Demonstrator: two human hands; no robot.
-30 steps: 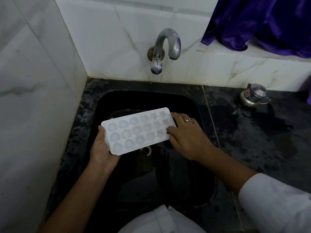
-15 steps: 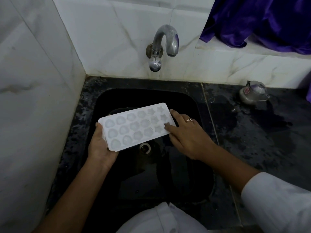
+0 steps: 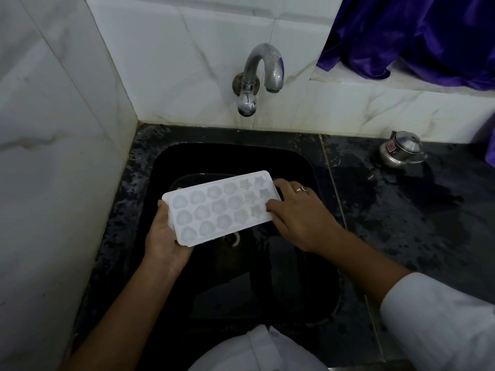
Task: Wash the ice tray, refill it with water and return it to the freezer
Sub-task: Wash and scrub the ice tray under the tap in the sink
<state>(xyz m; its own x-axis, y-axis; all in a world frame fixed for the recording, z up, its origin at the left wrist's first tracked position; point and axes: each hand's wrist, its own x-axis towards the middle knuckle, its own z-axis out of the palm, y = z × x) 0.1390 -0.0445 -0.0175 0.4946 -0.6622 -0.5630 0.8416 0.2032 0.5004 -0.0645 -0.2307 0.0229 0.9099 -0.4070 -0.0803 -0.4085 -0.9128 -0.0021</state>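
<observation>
The left hand (image 3: 166, 236) cups the tray (image 3: 219, 207) by its left end from below; the right hand (image 3: 300, 218) pinches its right end, thumb on top, so it hangs tilted over the black sink (image 3: 317, 170). Washing looks to be the step in hand, yet the tap (image 3: 263, 68) beyond runs dry; opening it likely means freeing one hand. The tray is white frosted plastic with round and star moulds.
</observation>
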